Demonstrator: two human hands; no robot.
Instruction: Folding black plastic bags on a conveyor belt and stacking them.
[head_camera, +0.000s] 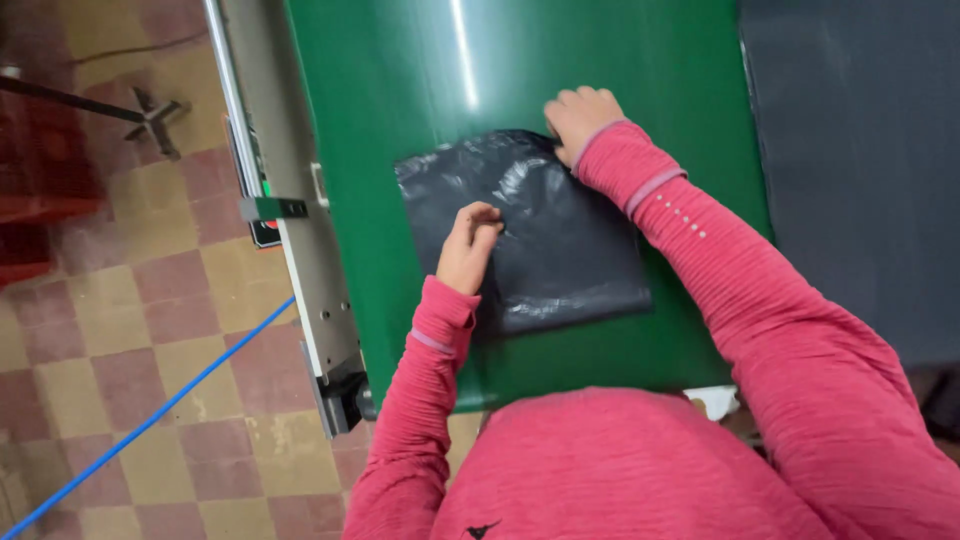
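Note:
A black plastic bag (560, 240) lies flat on the green conveyor belt (400, 90) in front of me. My left hand (468, 248) rests on the bag's middle left, fingers curled and pinching the plastic. My right hand (580, 120) presses down on the bag's far right corner, fingers bent over the edge. Both arms wear pink long sleeves.
A grey metal side rail (300, 230) runs along the belt's left edge. A blue cable (150, 420) crosses the tiled floor at the left. A dark grey surface (860, 150) lies to the right of the belt. A metal stand foot (150, 115) sits at far left.

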